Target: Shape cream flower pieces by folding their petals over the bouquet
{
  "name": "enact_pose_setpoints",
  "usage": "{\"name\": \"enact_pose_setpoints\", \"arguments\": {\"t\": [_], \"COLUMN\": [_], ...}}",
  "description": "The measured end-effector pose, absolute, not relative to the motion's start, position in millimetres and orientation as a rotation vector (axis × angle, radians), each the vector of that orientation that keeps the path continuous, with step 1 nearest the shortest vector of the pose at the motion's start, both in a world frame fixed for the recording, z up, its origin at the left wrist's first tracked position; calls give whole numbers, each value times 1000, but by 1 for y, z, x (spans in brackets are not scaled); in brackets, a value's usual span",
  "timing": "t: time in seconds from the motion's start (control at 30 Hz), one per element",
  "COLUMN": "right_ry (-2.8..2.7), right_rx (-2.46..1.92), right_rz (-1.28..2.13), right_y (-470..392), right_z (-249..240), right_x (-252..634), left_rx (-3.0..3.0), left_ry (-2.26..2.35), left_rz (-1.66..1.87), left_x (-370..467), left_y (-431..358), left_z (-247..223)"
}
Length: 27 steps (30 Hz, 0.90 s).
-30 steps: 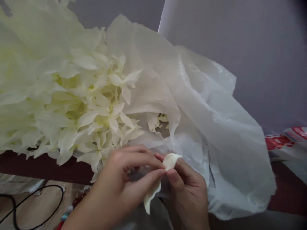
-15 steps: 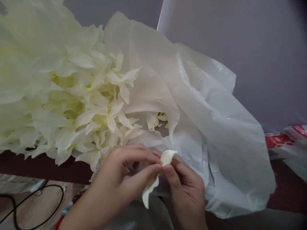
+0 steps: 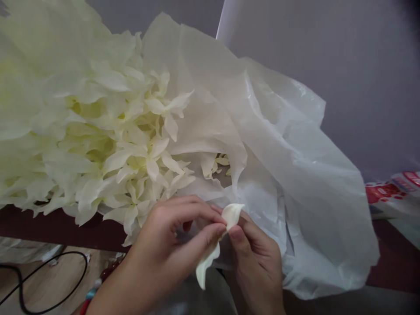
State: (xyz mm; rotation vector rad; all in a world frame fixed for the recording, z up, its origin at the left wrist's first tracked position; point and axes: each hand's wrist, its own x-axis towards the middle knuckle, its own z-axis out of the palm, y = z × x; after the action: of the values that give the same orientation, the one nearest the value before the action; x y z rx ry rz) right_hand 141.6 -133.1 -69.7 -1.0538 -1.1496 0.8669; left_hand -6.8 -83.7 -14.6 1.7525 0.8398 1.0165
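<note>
A cream-white petal piece (image 3: pixel 232 214) is pinched between the fingertips of both hands, and a longer cream part hangs below toward the lower left. My left hand (image 3: pixel 183 232) has thumb and index finger closed on it. Facing it, my right hand (image 3: pixel 254 249) grips the same piece between thumb and fingers. Whether the upper and lower parts are joined is hidden by the fingers. Left of and behind the hands lies a large heap of cream-white flowers (image 3: pixel 131 162).
Crumpled translucent white plastic (image 3: pixel 311 175) spreads behind and right of the hands, with small petals (image 3: pixel 222 162) in its opening. A red-and-white package (image 3: pixel 387 192) lies at the far right. A black cable (image 3: pixel 85 262) loops at lower left. Behind stands a grey wall (image 3: pixel 344 52).
Both hands and the held petal piece have shifted slightly right. The upper petal has turned a little between the fingertips. Both hands keep their pinch.
</note>
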Motion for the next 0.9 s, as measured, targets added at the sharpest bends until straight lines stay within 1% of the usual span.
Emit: {"name": "enact_pose_setpoints", "arguments": {"t": [0.17, 0.33, 0.47, 0.73, 0.9], "right_ry": [-1017, -1004, -1104, -1196, -1253], "right_rx": [-1100, -1124, -1075, -1131, -1154], "right_rz": [919, 876, 852, 818, 790], "right_y": [-134, -135, -133, -137, -136], "right_z": [-71, -71, -72, -84, -80], "right_x": [138, 137, 139, 144, 144], "left_rx": [1772, 1800, 1825, 1943, 1973], "left_ry": [814, 826, 802, 832, 876], "left_rz": [979, 919, 932, 951, 959], "left_x": [-8, -10, -8, -4, -3], "left_y": [-83, -83, -85, -85, -86], "left_z": [-14, -17, -18, -16, -18]}}
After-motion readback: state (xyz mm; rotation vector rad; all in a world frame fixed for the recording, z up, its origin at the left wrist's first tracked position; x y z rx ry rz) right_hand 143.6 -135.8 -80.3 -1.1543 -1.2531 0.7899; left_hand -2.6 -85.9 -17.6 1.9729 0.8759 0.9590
